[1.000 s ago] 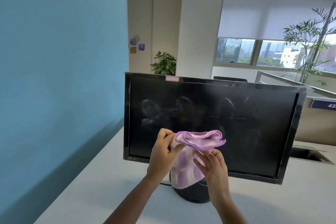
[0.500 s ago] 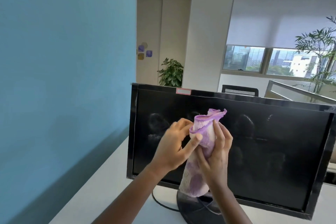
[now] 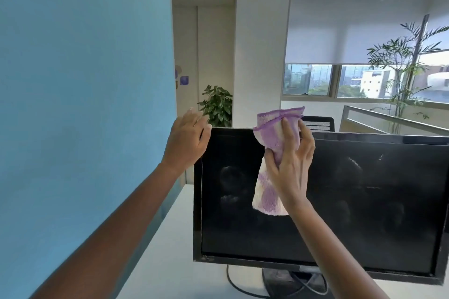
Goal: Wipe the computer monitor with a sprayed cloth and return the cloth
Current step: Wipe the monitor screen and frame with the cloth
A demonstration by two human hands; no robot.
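Observation:
A black computer monitor (image 3: 364,201) stands on a white desk, its dark screen showing faint smudges. My right hand (image 3: 291,165) grips a purple and white cloth (image 3: 279,128) in front of the screen's upper left part; the cloth's top rises above the monitor's top edge and its tail hangs down below my palm. My left hand (image 3: 185,143) is at the monitor's top left corner, fingers spread, holding nothing; whether it touches the frame is unclear.
A blue partition wall (image 3: 85,104) runs along the left of the desk (image 3: 170,262). The monitor's stand (image 3: 286,281) and cable (image 3: 233,281) sit below the screen. Behind are a pillar, potted plants (image 3: 217,107), a chair back and windows.
My left hand has let go of the cloth and moved up and left to the monitor's top corner. My right hand has lifted the cloth higher, to the screen's top edge.

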